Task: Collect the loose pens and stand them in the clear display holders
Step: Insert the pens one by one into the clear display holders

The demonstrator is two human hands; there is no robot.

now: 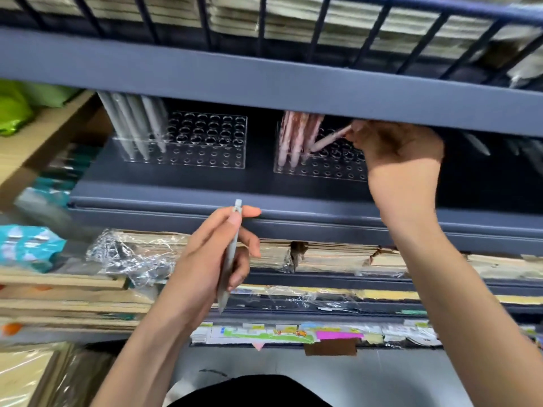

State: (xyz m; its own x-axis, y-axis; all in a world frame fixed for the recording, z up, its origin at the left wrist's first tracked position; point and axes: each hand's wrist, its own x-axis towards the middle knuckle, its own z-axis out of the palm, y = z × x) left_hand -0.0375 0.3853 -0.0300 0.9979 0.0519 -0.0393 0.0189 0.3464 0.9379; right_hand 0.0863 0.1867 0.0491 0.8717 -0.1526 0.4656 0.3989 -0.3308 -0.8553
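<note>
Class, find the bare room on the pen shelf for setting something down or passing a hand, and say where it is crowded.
Bare shelf lies between the left holder and the right holder, and along the front edge before both. Crowded: the grey pens at the left holder's left end, the pink pens where the right hand works.

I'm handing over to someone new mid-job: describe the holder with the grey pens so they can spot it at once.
Find the dark shelf below the railed upper shelf; two clear holders stand on it. Take the left holder. Its grey pens stand at its left end, while the right holder has pink pens and the right hand over it.
</note>
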